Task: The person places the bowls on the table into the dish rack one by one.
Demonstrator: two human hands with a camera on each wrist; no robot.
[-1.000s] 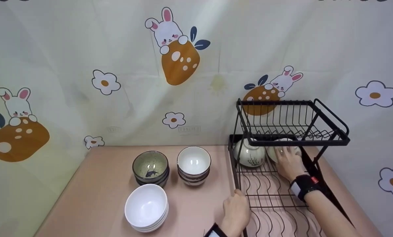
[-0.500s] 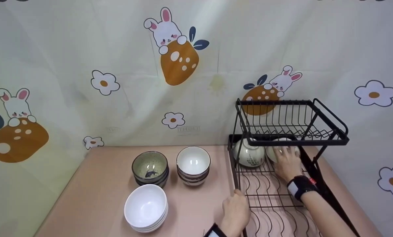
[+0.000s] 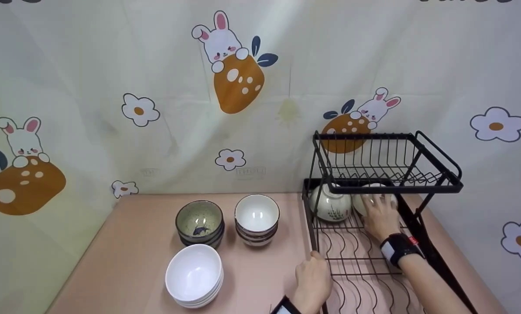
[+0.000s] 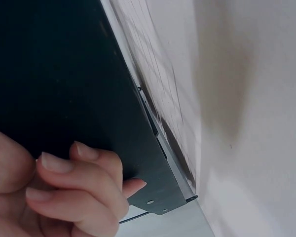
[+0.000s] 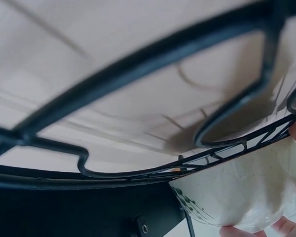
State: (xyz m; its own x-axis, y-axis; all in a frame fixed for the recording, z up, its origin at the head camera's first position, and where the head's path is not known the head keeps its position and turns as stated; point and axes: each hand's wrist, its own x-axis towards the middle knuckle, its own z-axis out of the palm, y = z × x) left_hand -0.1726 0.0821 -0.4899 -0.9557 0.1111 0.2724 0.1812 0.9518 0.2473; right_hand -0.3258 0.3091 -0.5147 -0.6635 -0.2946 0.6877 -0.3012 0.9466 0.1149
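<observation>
My right hand (image 3: 380, 218) grips a pale bowl (image 5: 237, 192) that sits upside down at the back right of the dish rack's lower tier. In the right wrist view its rim lies along the wires, a green plant pattern shows, and fingertips (image 5: 237, 231) curl around its side. Just left of it another pale upturned bowl (image 3: 335, 207) stands on the same tier. My left hand (image 3: 313, 279) holds the left side rail of the black dish rack (image 3: 395, 189). The left wrist view shows its curled fingers (image 4: 84, 177) against the dark side panel (image 4: 64, 74).
Left of the rack stand a stack of green speckled bowls (image 3: 199, 218), a stack of dark-rimmed white bowls (image 3: 257, 213) and a stack of plain white bowls (image 3: 193, 274) on the pink table (image 3: 125, 253). The rack's upper basket overhangs the back bowls.
The right hand and its bowl have shifted slightly left, toward the neighbouring bowl. The left hand stays on the rail.
</observation>
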